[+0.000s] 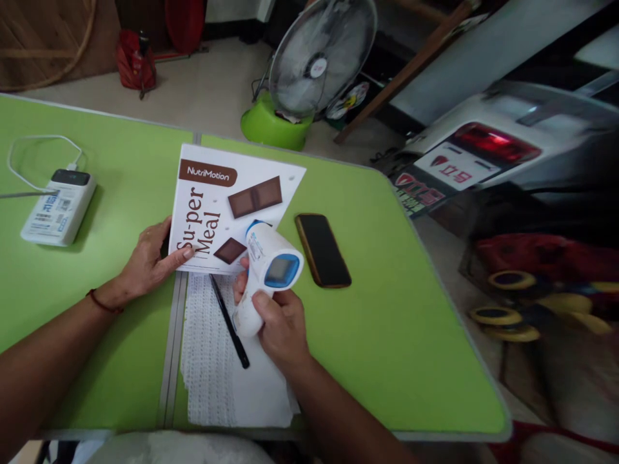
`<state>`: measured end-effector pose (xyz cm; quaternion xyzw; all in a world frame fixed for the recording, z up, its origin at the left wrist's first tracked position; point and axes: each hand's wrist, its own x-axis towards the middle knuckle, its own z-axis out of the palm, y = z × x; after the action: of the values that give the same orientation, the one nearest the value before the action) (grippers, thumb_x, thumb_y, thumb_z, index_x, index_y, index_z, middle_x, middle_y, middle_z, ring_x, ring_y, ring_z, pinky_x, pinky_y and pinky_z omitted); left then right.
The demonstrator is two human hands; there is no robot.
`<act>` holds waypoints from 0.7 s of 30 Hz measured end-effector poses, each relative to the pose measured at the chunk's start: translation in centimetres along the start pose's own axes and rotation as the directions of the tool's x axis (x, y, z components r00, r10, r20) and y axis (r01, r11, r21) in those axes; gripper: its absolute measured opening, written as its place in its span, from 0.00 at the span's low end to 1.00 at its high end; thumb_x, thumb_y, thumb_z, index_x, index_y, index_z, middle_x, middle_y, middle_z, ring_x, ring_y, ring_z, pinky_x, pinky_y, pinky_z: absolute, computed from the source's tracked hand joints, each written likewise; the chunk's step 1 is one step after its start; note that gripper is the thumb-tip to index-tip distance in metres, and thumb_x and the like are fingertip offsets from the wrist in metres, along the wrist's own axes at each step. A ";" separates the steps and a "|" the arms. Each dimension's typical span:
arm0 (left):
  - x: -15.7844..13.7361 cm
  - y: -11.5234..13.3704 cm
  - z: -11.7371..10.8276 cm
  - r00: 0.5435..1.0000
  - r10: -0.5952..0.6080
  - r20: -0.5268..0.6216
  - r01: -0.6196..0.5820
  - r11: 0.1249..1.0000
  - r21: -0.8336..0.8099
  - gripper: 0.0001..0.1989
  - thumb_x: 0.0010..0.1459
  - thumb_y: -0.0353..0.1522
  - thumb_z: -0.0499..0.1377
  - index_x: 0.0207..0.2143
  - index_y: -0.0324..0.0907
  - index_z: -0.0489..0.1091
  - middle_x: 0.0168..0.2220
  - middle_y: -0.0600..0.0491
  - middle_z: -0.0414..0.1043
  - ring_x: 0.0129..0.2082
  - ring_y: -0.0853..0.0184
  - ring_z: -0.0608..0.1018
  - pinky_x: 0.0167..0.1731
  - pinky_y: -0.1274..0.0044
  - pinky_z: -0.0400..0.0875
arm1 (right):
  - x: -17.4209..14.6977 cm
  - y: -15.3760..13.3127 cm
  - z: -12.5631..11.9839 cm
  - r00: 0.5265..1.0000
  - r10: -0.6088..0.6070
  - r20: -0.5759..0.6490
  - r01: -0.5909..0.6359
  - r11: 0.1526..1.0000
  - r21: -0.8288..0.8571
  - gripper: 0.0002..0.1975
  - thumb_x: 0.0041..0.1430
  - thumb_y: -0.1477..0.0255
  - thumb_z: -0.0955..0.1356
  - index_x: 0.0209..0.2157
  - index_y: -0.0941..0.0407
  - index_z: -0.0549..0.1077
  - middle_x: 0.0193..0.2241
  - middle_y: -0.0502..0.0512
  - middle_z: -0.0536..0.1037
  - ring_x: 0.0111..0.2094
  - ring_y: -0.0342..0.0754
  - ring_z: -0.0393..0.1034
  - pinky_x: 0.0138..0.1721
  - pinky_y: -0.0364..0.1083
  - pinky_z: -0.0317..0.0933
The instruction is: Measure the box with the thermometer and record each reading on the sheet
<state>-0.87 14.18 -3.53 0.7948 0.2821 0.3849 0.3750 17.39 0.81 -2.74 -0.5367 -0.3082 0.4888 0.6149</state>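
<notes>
Mid-frame, the left hand (152, 256) grips a box (226, 216), the right hand (284, 325) a thermometer (264, 254). Aiming seems the step; next needs steadiness.

Lighting is dim, with blur and stretching toward the right edge.

The person wears a thin, dark red band (104, 303) around the left wrist, narrow and cord-like; its finer details are too small to tell. The left forearm (53, 348) is uncovered from the band to the left edge of the view, and the right forearm (348, 406) is bare down to the near edge. Both the left hand (149, 258) and the right hand (283, 322) are ungloved, and the left thumbnail looks short. At the near edge, a pale greyish garment shows as a broad, rounded, faintly mottled patch; its cut cannot be made out.
</notes>
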 end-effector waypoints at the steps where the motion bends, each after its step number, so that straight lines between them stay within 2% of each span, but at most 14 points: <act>1: 0.0 0.0 0.0 1.000 -0.002 0.002 0.002 1.000 -0.005 0.20 0.65 0.49 0.57 0.45 0.42 0.71 0.43 0.47 0.78 0.37 0.60 0.77 0.35 0.67 0.75 | 0.0 0.0 0.0 1.000 0.004 -0.003 -0.004 1.000 -0.002 0.12 0.46 0.60 0.74 0.28 0.54 0.76 0.25 0.51 0.76 0.26 0.46 0.67 0.29 0.48 0.66; 14: -0.2 -0.3 0.0 1.000 -0.009 0.000 0.009 1.000 -0.017 0.21 0.64 0.48 0.59 0.50 0.43 0.69 0.50 0.45 0.76 0.43 0.57 0.78 0.43 0.63 0.75 | -0.1 0.4 -0.2 1.000 -0.009 -0.001 0.009 1.000 -0.021 0.16 0.46 0.55 0.75 0.28 0.54 0.77 0.25 0.51 0.77 0.26 0.46 0.69 0.30 0.48 0.67; 21: -0.3 -0.5 0.0 1.000 -0.021 -0.008 0.021 1.000 0.019 0.23 0.64 0.49 0.58 0.51 0.43 0.69 0.47 0.46 0.78 0.40 0.58 0.78 0.39 0.64 0.75 | -0.1 0.4 -0.2 1.000 -0.009 -0.002 0.008 1.000 -0.028 0.15 0.47 0.57 0.74 0.30 0.54 0.77 0.26 0.52 0.77 0.27 0.47 0.69 0.31 0.49 0.68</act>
<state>-1.12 14.22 -4.11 0.7937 0.2954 0.3816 0.3704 17.48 0.63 -3.13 -0.5445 -0.3167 0.4812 0.6097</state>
